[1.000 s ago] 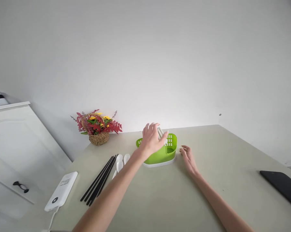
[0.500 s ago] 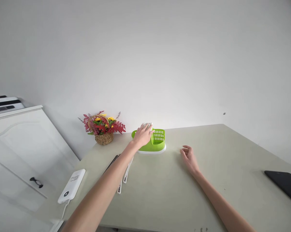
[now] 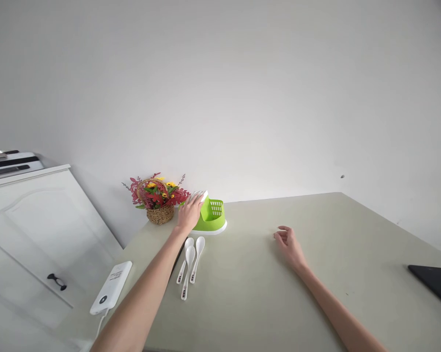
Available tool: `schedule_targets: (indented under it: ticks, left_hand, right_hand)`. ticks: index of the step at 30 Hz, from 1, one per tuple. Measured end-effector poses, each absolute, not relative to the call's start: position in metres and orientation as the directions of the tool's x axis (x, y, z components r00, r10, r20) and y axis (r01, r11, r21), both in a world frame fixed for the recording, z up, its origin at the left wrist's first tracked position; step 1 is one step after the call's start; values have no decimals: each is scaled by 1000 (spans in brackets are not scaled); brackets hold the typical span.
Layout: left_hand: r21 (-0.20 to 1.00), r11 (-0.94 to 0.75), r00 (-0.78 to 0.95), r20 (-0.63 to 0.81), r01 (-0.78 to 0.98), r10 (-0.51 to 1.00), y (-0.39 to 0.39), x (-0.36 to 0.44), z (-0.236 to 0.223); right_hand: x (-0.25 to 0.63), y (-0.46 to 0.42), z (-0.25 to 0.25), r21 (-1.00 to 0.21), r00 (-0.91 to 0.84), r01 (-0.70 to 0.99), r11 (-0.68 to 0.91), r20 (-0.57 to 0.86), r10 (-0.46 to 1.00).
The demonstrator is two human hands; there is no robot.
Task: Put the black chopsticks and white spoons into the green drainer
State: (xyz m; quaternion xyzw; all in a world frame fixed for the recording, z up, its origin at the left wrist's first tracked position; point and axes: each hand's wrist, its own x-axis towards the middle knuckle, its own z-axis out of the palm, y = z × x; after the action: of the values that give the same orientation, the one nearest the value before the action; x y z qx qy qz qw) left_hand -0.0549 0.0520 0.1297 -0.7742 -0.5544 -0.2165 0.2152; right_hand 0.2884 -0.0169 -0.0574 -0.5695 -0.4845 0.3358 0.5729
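A green plastic cutlery holder (image 3: pixel 211 225) with a white base and slotted sides stands upright near the wall. My left hand (image 3: pixel 191 211) is over its white top part, fingers closed around it; the grip's underside is hidden. Three white spoons (image 3: pixel 200 243) lie in front of the holder, bowls pointing away from me. Beside them, black chopsticks (image 3: pixel 177 260) are mostly covered by my left forearm. Resting on the table to the right, my right hand (image 3: pixel 289 245) is empty, with its fingers loosely curled and apart.
A wicker basket of artificial flowers (image 3: pixel 160 215) is close to the holder's left side. A white power bank (image 3: pixel 111 288) with a cable lies at the table's left edge, by a white cabinet (image 3: pixel 37 225). A black phone (image 3: pixel 434 283) is on the far right.
My left hand has moved the cutlery holder leftward and back, beside the flower basket. The spoons now show fully, while the chopsticks are mostly covered. My right hand has stayed about where it was.
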Motion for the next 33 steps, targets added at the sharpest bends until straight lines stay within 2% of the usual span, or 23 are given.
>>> schedule_targets:
  ticks: [14, 17, 20, 22, 25, 26, 29, 33]
  left_hand:
    - [-140, -259, 284, 669, 956, 687, 44, -96, 125]
    - [-136, -230, 262, 648, 964, 715, 36, -92, 129]
    - [-108, -180, 203, 705, 978, 679, 12, -68, 129]
    - [-49, -226, 183, 759, 973, 625, -14, -45, 122]
    - [134, -441, 201, 748, 888, 633, -61, -11, 96]
    - [219, -480, 198, 711, 850, 675, -76, -3, 84]
    - [456, -444, 160, 536, 772, 829, -115, 10, 46]
    - [636, -362, 220, 294, 682, 930, -145, 5, 14]
  right_hand:
    - [289, -17, -56, -977, 282, 190, 101, 153, 947]
    - [288, -18, -54, -975, 278, 195, 104, 157, 948]
    - [287, -18, -53, -974, 278, 200, 106, 160, 947]
    - [287, -17, -54, -973, 282, 205, 106, 163, 945]
    - [288, -15, -56, -970, 288, 218, 111, 173, 942]
    - [289, -15, -56, -968, 288, 224, 113, 176, 941]
    - [290, -15, -56, -962, 283, 245, 116, 186, 941]
    - [290, -19, -54, -955, 274, 275, 114, 192, 942]
